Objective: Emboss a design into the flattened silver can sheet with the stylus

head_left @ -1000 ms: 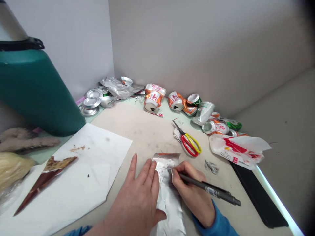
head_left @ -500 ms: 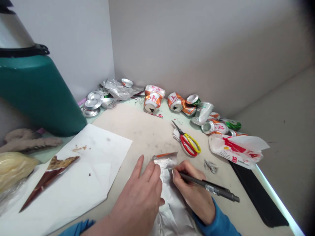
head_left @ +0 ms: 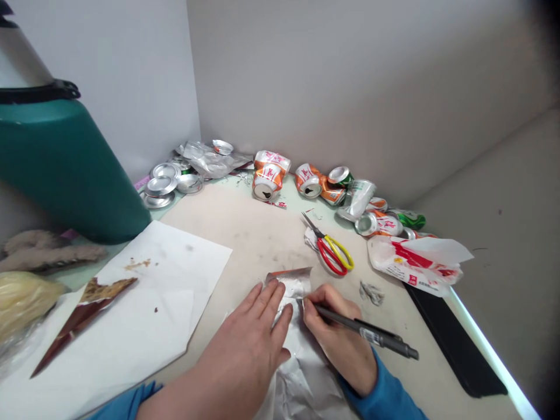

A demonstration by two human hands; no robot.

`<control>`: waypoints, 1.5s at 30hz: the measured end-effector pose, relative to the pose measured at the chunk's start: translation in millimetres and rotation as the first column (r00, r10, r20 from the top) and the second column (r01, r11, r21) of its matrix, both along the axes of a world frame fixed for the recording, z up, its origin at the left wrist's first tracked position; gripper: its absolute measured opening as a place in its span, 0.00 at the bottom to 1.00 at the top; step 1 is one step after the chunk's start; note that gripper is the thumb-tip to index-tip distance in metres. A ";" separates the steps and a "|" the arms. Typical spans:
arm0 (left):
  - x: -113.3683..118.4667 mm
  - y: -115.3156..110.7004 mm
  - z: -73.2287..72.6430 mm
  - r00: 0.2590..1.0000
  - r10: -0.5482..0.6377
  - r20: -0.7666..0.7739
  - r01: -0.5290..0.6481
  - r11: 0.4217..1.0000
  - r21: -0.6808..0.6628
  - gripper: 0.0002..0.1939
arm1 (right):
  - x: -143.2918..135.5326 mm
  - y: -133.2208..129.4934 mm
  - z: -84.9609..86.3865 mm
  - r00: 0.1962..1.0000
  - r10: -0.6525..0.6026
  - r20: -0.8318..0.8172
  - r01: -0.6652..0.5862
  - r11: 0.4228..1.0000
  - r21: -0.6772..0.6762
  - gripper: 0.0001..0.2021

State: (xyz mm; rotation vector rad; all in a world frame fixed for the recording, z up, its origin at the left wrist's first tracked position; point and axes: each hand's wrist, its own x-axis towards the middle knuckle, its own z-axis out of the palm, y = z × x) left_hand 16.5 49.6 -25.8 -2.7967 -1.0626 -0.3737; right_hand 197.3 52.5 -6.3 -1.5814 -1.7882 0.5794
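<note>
A crinkled silver sheet of aluminium (head_left: 301,373), with a curled orange edge at its far end, lies in front of me. My left hand (head_left: 251,335) rests flat on its left side, fingers stretched out. In my right hand (head_left: 339,332) is a dark grey pen (head_left: 385,338), gripped near its point, which meets the sheet just right of my left fingertips; the tip itself is hidden by my fingers. Beyond my right hand lie scissors (head_left: 335,254) with one red and one yellow handle, and a crumpled foil scrap (head_left: 371,293).
Crushed drink cans (head_left: 269,184) and cut can ends (head_left: 161,185) line the back wall. A green bottle (head_left: 74,175) stands at left, near white paper (head_left: 170,315) bearing a brown pointed wrapper piece (head_left: 74,332). At right are a red-and-white packet (head_left: 415,262) and a black flat object (head_left: 459,350).
My left hand has shifted slightly, its fingers now closer together and turned toward the sheet's far end. The pen stays at nearly the same place on the sheet. The view has moved slightly.
</note>
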 end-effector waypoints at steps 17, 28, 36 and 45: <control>3.6 0.9 3.8 1.000 0.019 0.007 -0.019 1.000 0.013 0.27 | -2.1 -0.7 4.5 0.999 -0.026 0.024 0.026 1.000 0.004 0.08; 4.5 2.8 5.7 1.000 0.015 -0.021 -0.015 1.000 -0.006 0.29 | -1.9 -0.6 4.0 0.999 -0.029 0.020 0.029 1.000 0.001 0.08; 3.2 3.3 9.0 1.000 0.014 -0.014 -0.014 1.000 -0.012 0.28 | -0.7 -0.6 3.2 1.000 -0.022 0.013 0.023 1.000 -0.015 0.07; 4.2 2.2 8.1 1.000 0.015 -0.024 -0.015 1.000 -0.020 0.29 | -0.4 -1.5 4.8 0.999 -0.037 0.013 0.037 0.999 -0.021 0.07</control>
